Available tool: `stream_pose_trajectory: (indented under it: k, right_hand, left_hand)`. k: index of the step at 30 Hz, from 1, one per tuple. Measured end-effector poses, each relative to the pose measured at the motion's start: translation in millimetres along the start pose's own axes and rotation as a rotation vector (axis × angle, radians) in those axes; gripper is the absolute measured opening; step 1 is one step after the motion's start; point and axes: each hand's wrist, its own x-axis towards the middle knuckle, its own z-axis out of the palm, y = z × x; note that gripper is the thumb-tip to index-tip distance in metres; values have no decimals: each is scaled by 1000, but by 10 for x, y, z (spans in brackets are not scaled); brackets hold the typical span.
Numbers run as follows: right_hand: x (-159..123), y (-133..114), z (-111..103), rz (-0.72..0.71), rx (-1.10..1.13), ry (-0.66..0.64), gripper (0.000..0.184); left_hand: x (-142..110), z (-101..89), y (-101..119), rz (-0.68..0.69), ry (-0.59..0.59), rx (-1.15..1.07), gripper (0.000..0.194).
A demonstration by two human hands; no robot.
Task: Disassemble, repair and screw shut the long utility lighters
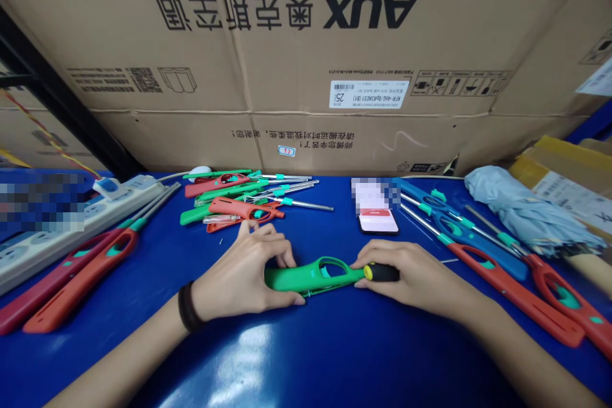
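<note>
1. Green plastic lighter casing (287, 278), held between both hands above the middle of a blue tabletop (344, 344); whether resting on that surface or raised slightly off it, cannot tell.
2. Long axis running nearly left to right, slanting a little toward the far side at the right end; broad handle end to the left, narrow nose to the right, oval opening nearer the nose.
3. Inside that opening, at its left edge, a small teal part (326, 272); further contents hidden by the shell.
4. Pinched at the broad end by the left hand (243, 274), thumb along the near edge, fingers on the far side; black band (190, 307) around the wrist.
5. Clasped in the right hand (421, 274), a short black-and-yellow tool handle (386, 273), yellow end toward the nose; forefinger and thumb close about the join, exact contact hidden.
6. Beyond the left hand, a heap of lighter parts (239, 207): green and orange-red shells, metal tubes, teal bits, a clear piece.
7. Off to the left, a dark red lighter (52, 284) and an orange-red lighter (76, 287), side by side near a white power strip (138, 188).
8. Beyond the right hand, a phone (380, 223); farther right, blue lighters (497, 248) and long orange-red lighters (521, 296).
9. At far right, a folded pale-blue umbrella (521, 204) beside a yellow-taped cardboard box (549, 156), contents hidden; across the back, printed cardboard (268, 89), lettering upside down.
</note>
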Motion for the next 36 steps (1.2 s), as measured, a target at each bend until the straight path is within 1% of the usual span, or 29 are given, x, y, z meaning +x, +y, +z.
stream_pose_trajectory:
  k: [11,21,28,36]
  right_hand:
    - [0,13,-9,-6,-12,-2,21]
    - [-5,16,7,24,-58,-8,16]
    - [3,6,16,21,-83,0,16]
    - [4,16,33,-3,-96,8,17]
  left_hand:
    - [-14,20,31,4,-30,14,47]
    - [5,25,50,59,26,49,37]
    - [8,44,43,46,48,49,37]
    - [24,48,35,4,43,44,35]
